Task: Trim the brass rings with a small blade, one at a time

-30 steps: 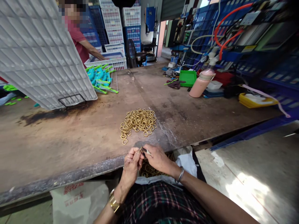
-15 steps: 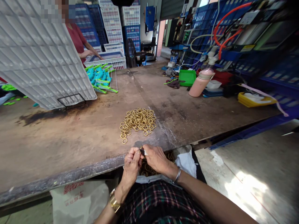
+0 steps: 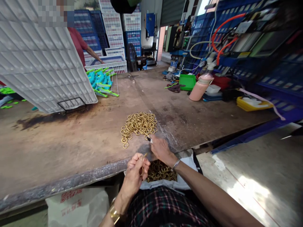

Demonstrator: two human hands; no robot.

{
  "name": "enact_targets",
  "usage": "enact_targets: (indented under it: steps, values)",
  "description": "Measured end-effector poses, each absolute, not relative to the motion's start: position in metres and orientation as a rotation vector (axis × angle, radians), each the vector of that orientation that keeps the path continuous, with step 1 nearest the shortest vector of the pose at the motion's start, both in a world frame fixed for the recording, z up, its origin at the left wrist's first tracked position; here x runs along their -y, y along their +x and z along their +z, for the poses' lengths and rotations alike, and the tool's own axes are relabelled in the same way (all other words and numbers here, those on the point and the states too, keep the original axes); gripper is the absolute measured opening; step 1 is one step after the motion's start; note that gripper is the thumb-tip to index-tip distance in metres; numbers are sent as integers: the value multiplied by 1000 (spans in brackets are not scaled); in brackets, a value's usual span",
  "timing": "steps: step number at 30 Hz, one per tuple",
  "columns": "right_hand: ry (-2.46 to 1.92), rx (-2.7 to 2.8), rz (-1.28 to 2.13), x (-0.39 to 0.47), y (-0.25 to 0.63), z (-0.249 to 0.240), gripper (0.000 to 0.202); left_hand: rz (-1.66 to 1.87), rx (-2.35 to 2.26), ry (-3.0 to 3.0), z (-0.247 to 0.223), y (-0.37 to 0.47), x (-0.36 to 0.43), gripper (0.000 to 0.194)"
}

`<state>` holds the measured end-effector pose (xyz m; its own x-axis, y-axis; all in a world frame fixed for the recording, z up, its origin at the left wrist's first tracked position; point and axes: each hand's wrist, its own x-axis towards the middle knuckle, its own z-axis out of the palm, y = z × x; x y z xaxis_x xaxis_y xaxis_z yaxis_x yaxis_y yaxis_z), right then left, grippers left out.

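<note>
A pile of brass-coloured rings (image 3: 139, 123) lies on the wooden table (image 3: 94, 132), with a few rings spread along its left side. My right hand (image 3: 162, 150) is closed on a small tool with a dark tip (image 3: 149, 139), which reaches the near edge of the pile. Close to the table's front edge, my left hand (image 3: 136, 170) pinches a ring (image 3: 142, 171), partly hidden by the fingers. Below the edge, in front of my body, a pale cloth-lined bag (image 3: 186, 170) holds many more rings (image 3: 162, 171).
A tall white ribbed panel (image 3: 47, 60) leans at the left, beside blue-green plastic pieces (image 3: 101, 80). A person in red (image 3: 79, 42) stands behind it. At the right are a green tray (image 3: 187, 82), a pink bottle (image 3: 200, 88) and a yellow tray (image 3: 253, 104).
My right hand has moved forward, away from my left hand, taking the tool to the pile. More rings in the bag now show. The person's arm at the back has shifted.
</note>
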<state>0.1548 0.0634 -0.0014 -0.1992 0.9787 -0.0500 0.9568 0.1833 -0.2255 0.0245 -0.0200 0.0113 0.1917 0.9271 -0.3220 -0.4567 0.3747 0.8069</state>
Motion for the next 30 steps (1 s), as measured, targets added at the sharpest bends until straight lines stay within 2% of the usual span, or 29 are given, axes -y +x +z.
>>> enact_targets:
  steps: [5, 15, 23, 26, 30]
  values:
    - [-2008, 2257, 261, -79, 148, -10, 25, 1132, -936, 414, 0, 21, 12, 29]
    - [-1874, 2212, 191, -81, 147, -12, 18, 1161, -808, 93, -8, 10, 2, 26]
    - [-1535, 2148, 502, -71, 152, -20, 31, 1248, -1078, 467, -10, 15, -13, 38]
    - [-1373, 2118, 611, -62, 149, -21, 29, 1224, -1199, 601, -10, 17, -18, 45]
    - [-1288, 2070, 771, -51, 141, -12, 18, 1137, -1217, 716, -10, 18, -20, 41]
